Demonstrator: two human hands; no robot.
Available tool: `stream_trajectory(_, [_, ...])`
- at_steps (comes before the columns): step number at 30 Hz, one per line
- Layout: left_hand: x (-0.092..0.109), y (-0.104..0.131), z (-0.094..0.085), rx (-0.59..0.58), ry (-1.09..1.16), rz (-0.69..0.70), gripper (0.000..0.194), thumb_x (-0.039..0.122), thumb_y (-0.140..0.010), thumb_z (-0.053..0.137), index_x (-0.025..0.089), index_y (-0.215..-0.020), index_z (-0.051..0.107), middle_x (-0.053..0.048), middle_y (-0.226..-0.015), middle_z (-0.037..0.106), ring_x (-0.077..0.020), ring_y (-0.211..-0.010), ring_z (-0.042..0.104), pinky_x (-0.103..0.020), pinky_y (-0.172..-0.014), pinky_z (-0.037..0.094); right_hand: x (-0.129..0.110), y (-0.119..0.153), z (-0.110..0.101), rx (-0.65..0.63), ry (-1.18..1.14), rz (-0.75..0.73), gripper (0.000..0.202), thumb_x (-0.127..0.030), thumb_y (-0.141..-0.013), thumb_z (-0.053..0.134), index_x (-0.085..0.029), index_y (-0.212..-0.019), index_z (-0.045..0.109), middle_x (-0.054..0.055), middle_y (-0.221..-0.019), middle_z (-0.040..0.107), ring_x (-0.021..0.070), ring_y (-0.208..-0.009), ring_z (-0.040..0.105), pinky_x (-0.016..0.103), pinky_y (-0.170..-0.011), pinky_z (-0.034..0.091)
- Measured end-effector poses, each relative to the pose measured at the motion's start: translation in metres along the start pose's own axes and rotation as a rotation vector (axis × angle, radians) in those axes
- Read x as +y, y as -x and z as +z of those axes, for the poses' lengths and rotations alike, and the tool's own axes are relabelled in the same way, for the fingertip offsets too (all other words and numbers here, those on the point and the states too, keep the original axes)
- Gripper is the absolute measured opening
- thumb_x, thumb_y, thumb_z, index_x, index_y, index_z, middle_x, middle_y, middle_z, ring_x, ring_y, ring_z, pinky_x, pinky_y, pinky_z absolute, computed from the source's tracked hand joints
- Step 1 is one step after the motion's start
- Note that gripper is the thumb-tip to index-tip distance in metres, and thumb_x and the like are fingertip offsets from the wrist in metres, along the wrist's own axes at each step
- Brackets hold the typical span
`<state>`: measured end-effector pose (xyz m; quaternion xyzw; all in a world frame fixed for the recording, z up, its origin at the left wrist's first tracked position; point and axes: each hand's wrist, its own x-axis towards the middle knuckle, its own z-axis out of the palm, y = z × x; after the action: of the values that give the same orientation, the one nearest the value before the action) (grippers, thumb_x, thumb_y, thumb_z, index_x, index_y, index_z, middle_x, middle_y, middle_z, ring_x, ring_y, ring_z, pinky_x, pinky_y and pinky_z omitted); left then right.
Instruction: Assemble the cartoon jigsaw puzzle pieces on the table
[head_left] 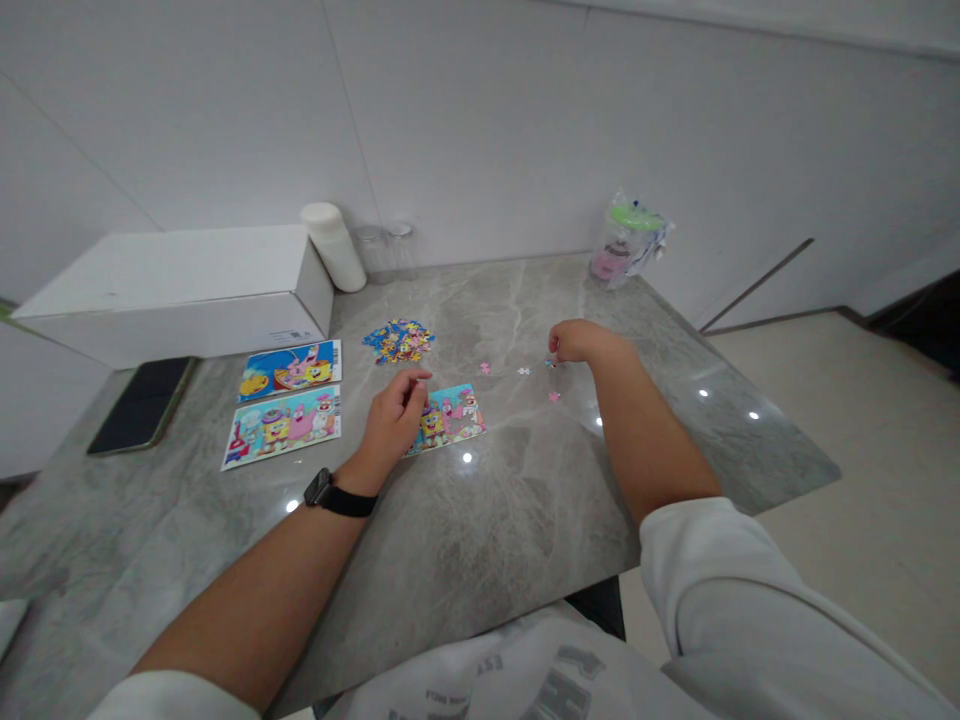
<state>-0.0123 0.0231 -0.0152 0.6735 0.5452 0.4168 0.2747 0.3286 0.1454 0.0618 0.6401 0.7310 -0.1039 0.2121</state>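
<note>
A partly assembled cartoon jigsaw puzzle (455, 412) lies on the grey table, its left part hidden under my left hand (396, 418). That hand wears a black watch, and its thumb and index finger are apart. My right hand (576, 342) reaches to the right, fingertips pinched down at a small puzzle piece (551, 364) on the tabletop. Close by lie a pink piece (554, 397), a whitish piece (523, 371) and another pink piece (485, 368). A heap of loose puzzle pieces (399, 341) sits beyond my left hand.
Two cartoon picture cards (289, 428) and a dark phone (144, 405) lie at left. Behind them stand a white box (172, 290), a white bottle (335, 247) and two upturned glasses (401, 250). A plastic-wrapped tub with a green lid (626, 245) stands at the back right.
</note>
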Motion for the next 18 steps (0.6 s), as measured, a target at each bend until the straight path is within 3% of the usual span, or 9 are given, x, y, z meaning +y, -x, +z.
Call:
stream_trajectory(5, [-0.001,0.000,0.000,-0.004,-0.012,-0.016,0.029,0.040,-0.102,0.048,0.024,-0.120,0.065,0.003,-0.075,0.064,-0.0175,-0.073,0.068,-0.030,-0.072,0.050,0.000,-0.017,0.014,0.003,-0.026,-0.064,0.030,-0.031,-0.075,0.085,-0.019,-0.103,0.084,0.016,-0.103,0.080,0.0290,-0.098,0.074,0.037,-0.089,0.056])
stream_trajectory(10, [0.001,0.000,0.000,-0.007,-0.009,-0.015,0.029,0.040,-0.102,0.048,0.024,-0.119,0.065,0.003,-0.074,0.064,-0.0180,-0.072,0.068,-0.030,-0.071,0.050,0.003,-0.025,0.022,0.050,-0.088,-0.103,0.014,-0.021,-0.066,0.087,-0.021,-0.079,0.081,0.011,-0.083,0.078,0.0263,-0.080,0.073,0.037,-0.078,0.056])
stream_trajectory(15, [0.001,0.000,0.000,-0.007,-0.022,-0.001,0.030,0.040,-0.103,0.047,0.023,-0.120,0.065,0.003,-0.076,0.064,-0.0169,-0.073,0.066,-0.030,-0.071,0.049,-0.002,-0.024,0.020,0.077,-0.151,-0.136,0.014,-0.016,-0.067,0.081,-0.021,-0.079,0.078,0.007,-0.083,0.078,0.0216,-0.076,0.071,0.030,-0.071,0.052])
stream_trajectory(18, [0.001,0.000,-0.001,-0.015,-0.023,0.001,0.029,0.038,-0.103,0.047,0.023,-0.119,0.065,0.003,-0.076,0.064,-0.0166,-0.073,0.066,-0.029,-0.071,0.049,-0.008,-0.023,0.017,0.198,-0.238,-0.179,0.015,-0.016,-0.073,0.076,-0.020,-0.087,0.076,0.007,-0.089,0.078,0.0190,-0.078,0.069,0.028,-0.074,0.051])
